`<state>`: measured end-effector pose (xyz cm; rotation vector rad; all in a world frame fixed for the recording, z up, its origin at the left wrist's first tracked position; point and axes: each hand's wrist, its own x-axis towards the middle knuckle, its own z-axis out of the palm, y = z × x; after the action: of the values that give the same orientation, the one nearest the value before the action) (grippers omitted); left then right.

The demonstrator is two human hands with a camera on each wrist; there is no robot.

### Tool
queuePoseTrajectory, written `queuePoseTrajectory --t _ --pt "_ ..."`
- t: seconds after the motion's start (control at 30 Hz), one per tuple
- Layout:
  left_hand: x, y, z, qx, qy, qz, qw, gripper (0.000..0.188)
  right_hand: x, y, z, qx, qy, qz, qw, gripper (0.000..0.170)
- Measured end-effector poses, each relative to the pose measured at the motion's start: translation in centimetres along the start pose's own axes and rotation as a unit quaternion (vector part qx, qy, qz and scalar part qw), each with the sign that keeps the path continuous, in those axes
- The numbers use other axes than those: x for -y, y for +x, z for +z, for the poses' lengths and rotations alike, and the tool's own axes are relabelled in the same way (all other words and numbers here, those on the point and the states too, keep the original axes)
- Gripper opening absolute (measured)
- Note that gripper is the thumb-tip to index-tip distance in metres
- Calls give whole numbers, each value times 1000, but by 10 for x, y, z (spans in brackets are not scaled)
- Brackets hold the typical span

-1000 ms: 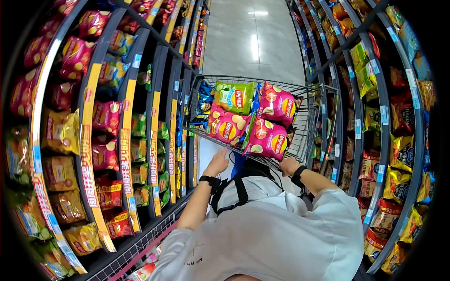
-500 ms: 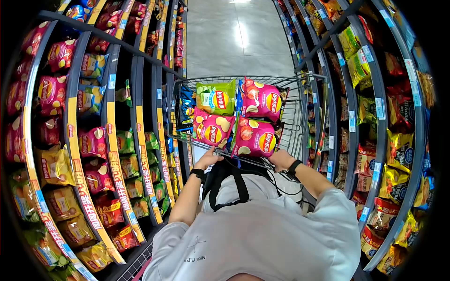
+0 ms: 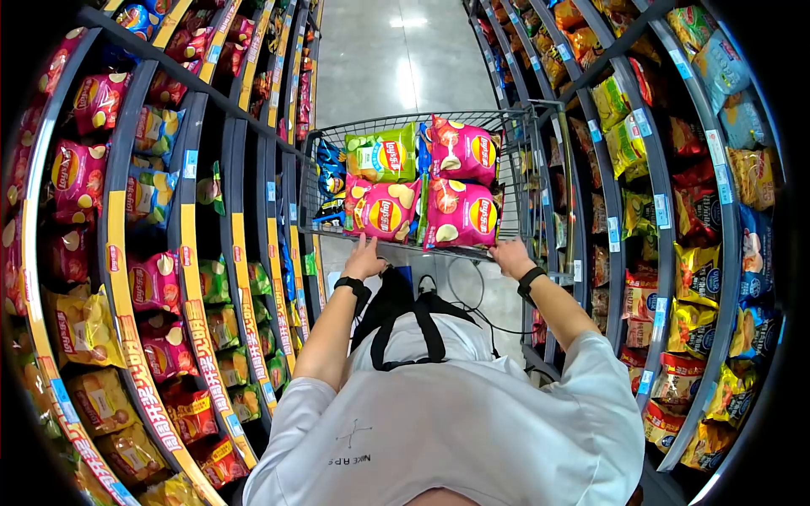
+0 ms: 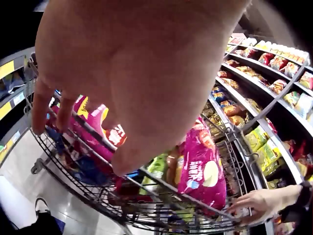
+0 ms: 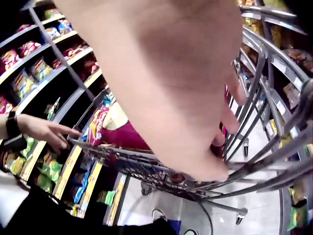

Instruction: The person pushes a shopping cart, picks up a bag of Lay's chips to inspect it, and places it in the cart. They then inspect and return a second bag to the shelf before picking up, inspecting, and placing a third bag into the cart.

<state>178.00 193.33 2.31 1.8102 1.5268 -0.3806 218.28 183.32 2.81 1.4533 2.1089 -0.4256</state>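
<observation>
Touched the near rim of the shopping cart (image 3: 519,190) with the left hand (image 3: 363,259), fingers loosely straight. Rested the right hand (image 3: 511,258) on that rim near the corner; could not tell whether curled round the wire, hidden behind the palm in the right wrist view. Saw three magenta chip bags (image 3: 381,207) and a green bag (image 3: 381,158) inside, partly covering blue packets (image 3: 330,175).

head view looks down on cart (image 3: 519,177)
</observation>
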Motion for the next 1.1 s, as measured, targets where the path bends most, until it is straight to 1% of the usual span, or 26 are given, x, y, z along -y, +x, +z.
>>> queuePoseTrajectory --t 0.03,0.07,0.13,0.17,0.2,0.27,0.3,0.37,0.4,0.47,0.5,0.53,0.57,0.6,0.63,0.67,0.7,0.73,0.77,0.8,0.87,0.9,0.97,1.0,1.07,1.1 --pt "15 19 2 20 8 18 1000 88 -3 9 -4 -18 55 68 996 47" --pt "29 35 5 14 4 23 1000 88 -2 16 -9 -21 47 73 996 47" --pt "41 56 -2 44 -17 69 997 89 5 30 -30 -40 179 101 978 55" --pt "43 63 -2 18 -71 82 994 89 11 40 -39 4 195 115 974 64" --pt "40 70 -9 11 -83 85 993 89 16 44 -52 3 170 144 975 71" --pt "27 74 -28 13 -84 88 992 87 8 70 -46 -29 160 195 967 80" --pt "18 72 -41 26 -82 82 993 86 4 79 -52 -30 146 190 970 80" --pt "27 92 -32 11 -125 79 989 84 -4 94 -68 -51 206 248 945 81" --pt "32 100 -28 9 -151 76 985 82 -8 101 -70 -57 217 251 942 81" --pt "35 99 -39 17 -157 52 986 73 -19 115 -83 -70 221 262 937 73" --pt "41 104 -49 50 -163 62 983 72 -27 126 -89 -57 233 264 934 68" --pt "47 107 -56 89 -168 70 979 71 -32 134 -91 -69 243 266 930 65" --pt "53 111 -62 93 -167 64 980 71 -39 141 -91 -87 245 260 930 63" --pt "54 114 -75 84 -174 56 980 70 -45 147 -90 -104 247 254 929 62" --pt "57 117 -80 81 -183 43 979 69 -48 149 -80 -161 284 241 914 59" --pt "56 122 -87 83 -180 41 979 69 -52 152 -75 -222 279 222 907 56" --pt "53 129 -93 -7 -188 29 982 67 -55 154 -81 -219 290 219 905 55" --pt "49 137 -99 -96 -197 17 976 66 -61 151 -94 -215 300 215 904 54" --pt "47 146 -104 -163 -170 41 971 70 -64 152 -105 -194 287 243 906 46" --pt "37 150 -115 -158 -169 35 972 70 -75 156 -117 -187 290 241 907 46" --pt "14 153 -146 -127 -58 45 989 80 -90 173 -124 -105 241 259 929 32" --pt "16 167 -144 -100 -30 53 993 84 -102 188 -120 -135 250 256 924 20" --pt "18 180 -140 -38 -13 42 998 88 -118 213 -140 -31 217 246 944 18" --pt "17 185 -142 -30 -14 34 999 88 -123 227 -147 21 183 243 952 18" --pt "11 189 -150 -26 -91 -11 996 87 -124 244 -190 87 147 147 974 23" --pt "1 191 -161 -33 -112 -38 992 80 -129 263 -195 122 186 109 969 25"
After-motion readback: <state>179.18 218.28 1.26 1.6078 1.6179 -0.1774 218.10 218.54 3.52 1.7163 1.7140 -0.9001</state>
